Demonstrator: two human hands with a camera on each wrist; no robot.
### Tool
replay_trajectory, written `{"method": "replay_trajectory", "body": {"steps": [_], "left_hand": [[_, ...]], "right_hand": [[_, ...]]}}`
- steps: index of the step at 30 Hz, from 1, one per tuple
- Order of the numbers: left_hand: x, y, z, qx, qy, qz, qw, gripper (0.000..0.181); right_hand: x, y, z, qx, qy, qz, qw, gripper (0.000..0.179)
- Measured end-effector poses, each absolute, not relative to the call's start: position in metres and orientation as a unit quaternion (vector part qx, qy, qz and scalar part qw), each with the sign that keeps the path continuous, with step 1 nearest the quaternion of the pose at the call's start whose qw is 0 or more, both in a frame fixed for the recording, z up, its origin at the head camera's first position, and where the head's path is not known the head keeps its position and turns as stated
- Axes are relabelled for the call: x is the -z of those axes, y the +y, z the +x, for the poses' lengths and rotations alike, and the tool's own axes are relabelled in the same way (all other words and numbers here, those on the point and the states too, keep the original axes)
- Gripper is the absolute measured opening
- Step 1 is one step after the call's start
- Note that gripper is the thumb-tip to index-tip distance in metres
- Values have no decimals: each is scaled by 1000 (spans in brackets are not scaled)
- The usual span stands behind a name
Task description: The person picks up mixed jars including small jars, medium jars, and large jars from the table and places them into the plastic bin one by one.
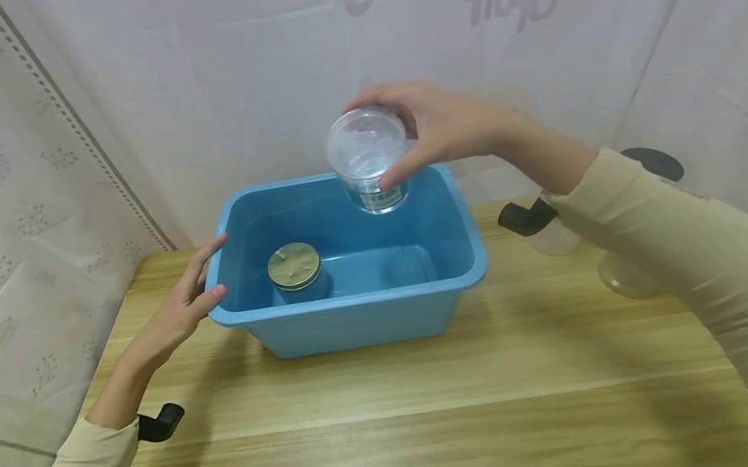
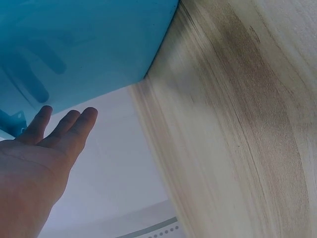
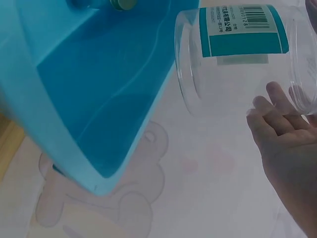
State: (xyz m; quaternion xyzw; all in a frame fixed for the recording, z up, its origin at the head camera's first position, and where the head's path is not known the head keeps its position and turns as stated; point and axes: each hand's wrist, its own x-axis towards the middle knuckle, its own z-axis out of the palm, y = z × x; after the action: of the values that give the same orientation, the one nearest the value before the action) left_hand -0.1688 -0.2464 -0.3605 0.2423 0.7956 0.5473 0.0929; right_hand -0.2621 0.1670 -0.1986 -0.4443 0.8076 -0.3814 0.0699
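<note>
My right hand (image 1: 447, 120) grips a clear plastic jar (image 1: 369, 154) near its top, with fingers and thumb around the sides. The jar hangs over the back right part of a blue plastic basin (image 1: 348, 301), and a green-and-white barcode label (image 3: 242, 42) shows on its side. A round container with a gold lid (image 1: 294, 266) stands inside the basin at the left. At the basin's left rim, my left hand (image 1: 170, 315) touches with its fingers and thumb spread. The left wrist view shows those fingers extended beside the blue wall.
The basin stands on a wooden table (image 1: 409, 456). Clear rounded objects (image 1: 619, 276) and a dark disc-shaped thing (image 1: 657, 162) lie at the right, partly hidden by my right sleeve. Pale printed curtains (image 1: 211, 88) hang behind and at both sides.
</note>
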Motion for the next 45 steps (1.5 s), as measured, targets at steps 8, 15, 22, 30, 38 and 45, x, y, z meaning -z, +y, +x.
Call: {"method": "replay_trajectory", "body": {"steps": [8, 15, 22, 30, 38, 45], "left_hand": [[360, -245, -168, -548, 796, 240, 93, 66], [361, -246, -168, -547, 796, 239, 93, 66], [363, -248, -168, -536, 804, 244, 86, 66], [363, -247, -169, -528, 809, 246, 80, 66], [362, -247, -169, -527, 810, 247, 78, 66], [363, -246, -170, -532, 807, 246, 79, 66]], "right_hand": [[202, 158, -266, 374, 804, -454, 95, 85], [207, 149, -270, 364, 800, -463, 110, 86], [209, 137, -273, 356, 793, -471, 148, 87], [210, 122, -275, 367, 768, -491, 186, 85], [214, 105, -282, 364, 755, -502, 212, 84], [220, 93, -289, 344, 753, -506, 243, 87]]}}
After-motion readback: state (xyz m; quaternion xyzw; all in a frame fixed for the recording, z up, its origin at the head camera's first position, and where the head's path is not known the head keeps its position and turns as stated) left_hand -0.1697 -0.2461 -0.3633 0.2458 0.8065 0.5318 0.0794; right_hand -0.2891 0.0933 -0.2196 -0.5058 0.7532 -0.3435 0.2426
